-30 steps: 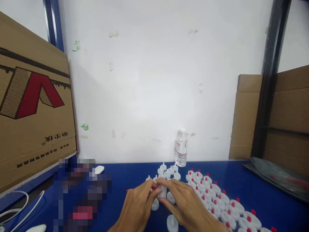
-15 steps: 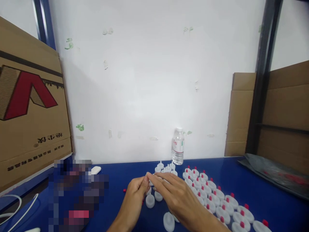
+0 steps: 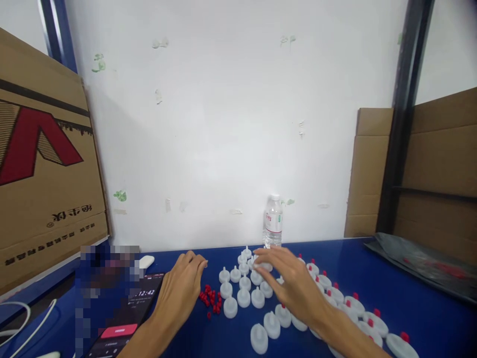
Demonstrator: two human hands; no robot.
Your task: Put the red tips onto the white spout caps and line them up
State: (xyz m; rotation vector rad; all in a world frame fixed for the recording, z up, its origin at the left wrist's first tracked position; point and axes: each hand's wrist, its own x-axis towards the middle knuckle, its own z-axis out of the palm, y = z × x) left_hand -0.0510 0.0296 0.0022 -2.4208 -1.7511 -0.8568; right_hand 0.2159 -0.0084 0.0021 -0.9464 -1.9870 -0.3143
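Right hand (image 3: 290, 276) is over the back cluster of white spouted pieces (image 3: 244, 298), thumb and fingers curved around the spot where one piece shows; can't make out whether that grip actually bears on it or just hovers about it. Left hand (image 3: 184, 276) hangs behind the loose red bits (image 3: 212, 301), fingers bent in, palm down; contents of that grip hidden, so can't say if it's clenched on something or released. White pieces stand spout up on the blue bench (image 3: 201, 338), mid-view, some touching; red bits lie just left of them. Red-tipped pieces (image 3: 375, 325) fill the right side, partly behind the right forearm. Step looks like a right-hand pick from the cluster. To do it well: pinch the round base from its sides, stay off the thin spout, lift straight up so the neighbours don't tip. Keep the right forearm high, it crosses the red-tipped rows. Left: red bits are tiny, fingertips only, one at a time, take from the edge of the pile, don't sweep.
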